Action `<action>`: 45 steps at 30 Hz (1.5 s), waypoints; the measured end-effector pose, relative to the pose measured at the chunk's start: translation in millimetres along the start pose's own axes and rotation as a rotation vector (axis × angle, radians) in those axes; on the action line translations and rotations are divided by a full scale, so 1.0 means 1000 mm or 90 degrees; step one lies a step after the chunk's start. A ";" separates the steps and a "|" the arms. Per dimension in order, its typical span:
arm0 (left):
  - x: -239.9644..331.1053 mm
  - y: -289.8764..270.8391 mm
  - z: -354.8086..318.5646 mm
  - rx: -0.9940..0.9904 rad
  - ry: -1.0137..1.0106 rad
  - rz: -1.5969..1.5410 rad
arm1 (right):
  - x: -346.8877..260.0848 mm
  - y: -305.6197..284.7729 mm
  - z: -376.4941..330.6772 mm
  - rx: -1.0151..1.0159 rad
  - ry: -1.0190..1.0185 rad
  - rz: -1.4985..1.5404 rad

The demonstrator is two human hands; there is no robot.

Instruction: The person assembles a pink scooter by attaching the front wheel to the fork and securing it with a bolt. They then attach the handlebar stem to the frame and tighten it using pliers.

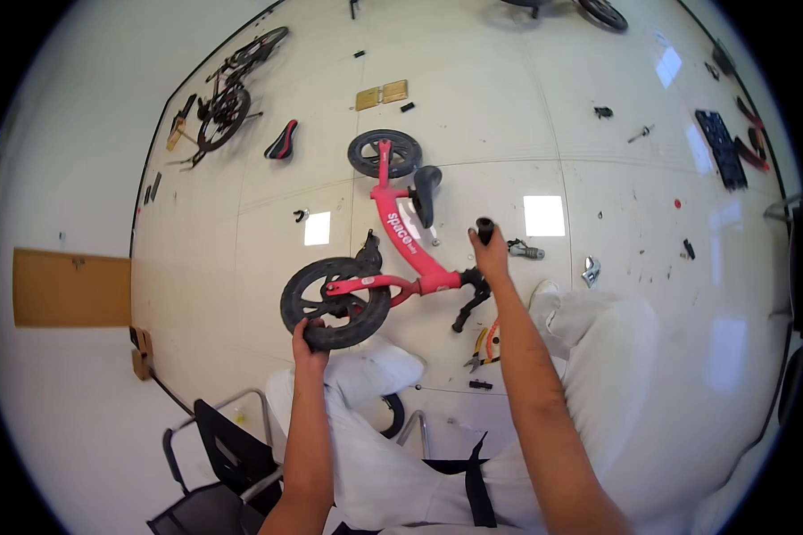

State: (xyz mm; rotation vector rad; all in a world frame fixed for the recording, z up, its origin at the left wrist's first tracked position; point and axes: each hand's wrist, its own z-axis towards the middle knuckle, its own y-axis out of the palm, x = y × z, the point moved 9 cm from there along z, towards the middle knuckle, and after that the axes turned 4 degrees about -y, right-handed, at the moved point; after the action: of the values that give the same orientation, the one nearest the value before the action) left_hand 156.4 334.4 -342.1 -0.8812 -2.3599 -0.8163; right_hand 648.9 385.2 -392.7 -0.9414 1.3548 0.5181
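A red balance bike (403, 234) lies tilted on its side before me, with its rear wheel (363, 160) far and its front wheel (293, 299) near. My left hand (310, 346) grips the tyre of the front wheel at its near edge. Closed round one end of the black handlebar (484, 230) is my right hand (491, 256). The handlebar's other grip (460, 324) points down toward my knees. A black saddle (426, 192) sticks out from the right side of the frame. Part of the front wheel is covered by the red fork (366, 283).
Pliers (476, 361) lie by my right leg. Beyond my right hand are a metal tool (526, 251) and a silver part (591, 270). A loose saddle (281, 141) and a dark bicycle (227, 111) lie far left. A black chair (232, 450) stands near left, a tool case (721, 149) far right.
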 end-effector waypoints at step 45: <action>0.097 0.085 -0.184 -0.750 0.162 -0.442 | -0.586 -0.062 -0.154 -0.097 -0.525 -0.293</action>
State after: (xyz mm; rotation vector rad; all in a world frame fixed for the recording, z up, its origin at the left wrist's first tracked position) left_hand 193.7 302.6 -123.1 -0.2136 -1.7884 -2.5287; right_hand 499.5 342.2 196.1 -0.9678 0.3457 0.5661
